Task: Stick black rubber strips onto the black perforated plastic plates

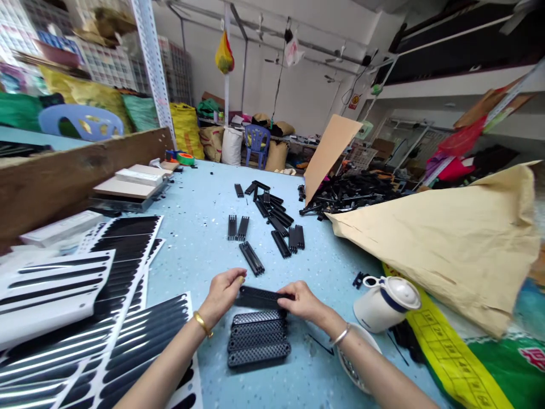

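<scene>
In the head view, low in the frame's middle, the left hand (pixel 222 293) and right hand (pixel 303 301) each pinch one end of a long black ribbed plastic strip (pixel 260 296), held just above a row of matching black ribbed strips (pixel 259 339) on the pale blue tabletop (pixel 200 238). Judging by this, a strip is being lined up beside the row, which calls for level, square setting-down; glossy black-and-white sticker sheets (pixel 85 318) crowd the lower left and a white lidded jug (pixel 385 303) the right, with open room ahead

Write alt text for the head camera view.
Two bare hands, left hand and right hand, hold a flat black plastic strip by its ends above a row of similar strips on a blue table. Sticker sheets lie left, a white jug right.
</scene>
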Action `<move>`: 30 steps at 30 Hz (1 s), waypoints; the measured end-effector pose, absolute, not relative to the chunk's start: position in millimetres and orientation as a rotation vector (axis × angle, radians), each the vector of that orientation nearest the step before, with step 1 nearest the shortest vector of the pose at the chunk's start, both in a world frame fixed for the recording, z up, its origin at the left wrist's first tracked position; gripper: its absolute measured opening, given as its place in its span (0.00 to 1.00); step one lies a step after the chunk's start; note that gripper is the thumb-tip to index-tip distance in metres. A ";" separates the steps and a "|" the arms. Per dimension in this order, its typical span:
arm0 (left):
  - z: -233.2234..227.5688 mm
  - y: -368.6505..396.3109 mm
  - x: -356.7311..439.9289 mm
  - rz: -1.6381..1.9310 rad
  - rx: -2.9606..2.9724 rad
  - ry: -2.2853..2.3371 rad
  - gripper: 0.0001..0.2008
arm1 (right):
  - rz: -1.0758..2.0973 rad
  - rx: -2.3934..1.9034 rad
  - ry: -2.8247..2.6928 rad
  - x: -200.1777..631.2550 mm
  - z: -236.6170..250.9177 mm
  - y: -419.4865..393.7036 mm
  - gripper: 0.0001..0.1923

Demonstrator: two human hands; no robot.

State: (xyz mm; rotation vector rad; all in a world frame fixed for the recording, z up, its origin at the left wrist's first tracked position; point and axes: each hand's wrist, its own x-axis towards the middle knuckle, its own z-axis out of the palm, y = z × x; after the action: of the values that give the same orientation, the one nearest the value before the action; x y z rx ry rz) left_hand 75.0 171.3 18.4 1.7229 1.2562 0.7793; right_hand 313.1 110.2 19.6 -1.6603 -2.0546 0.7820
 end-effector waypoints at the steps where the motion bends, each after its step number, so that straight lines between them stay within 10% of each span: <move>1: 16.5 169.0 73.7 0.754 1.688 1.233 0.19 | 0.750 -1.668 -2.081 308.8 20.2 107.0 0.09; 14: -2.4 177.5 61.4 0.630 1.326 1.290 0.13 | 0.390 -1.937 -1.992 269.6 11.3 184.2 0.20; 20: -3.6 178.7 51.4 0.783 1.373 1.340 0.15 | 0.568 -1.849 -2.036 253.9 7.7 200.2 0.06; 30: 16.7 162.1 65.8 0.719 1.713 1.134 0.15 | 0.832 -1.740 -2.018 298.9 15.0 139.1 0.16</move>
State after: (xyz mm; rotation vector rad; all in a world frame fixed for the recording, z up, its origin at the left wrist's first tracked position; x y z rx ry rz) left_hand 65.8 162.1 16.7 1.7127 1.1338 0.7186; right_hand 298.9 139.1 15.0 -1.7397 -2.0183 0.8324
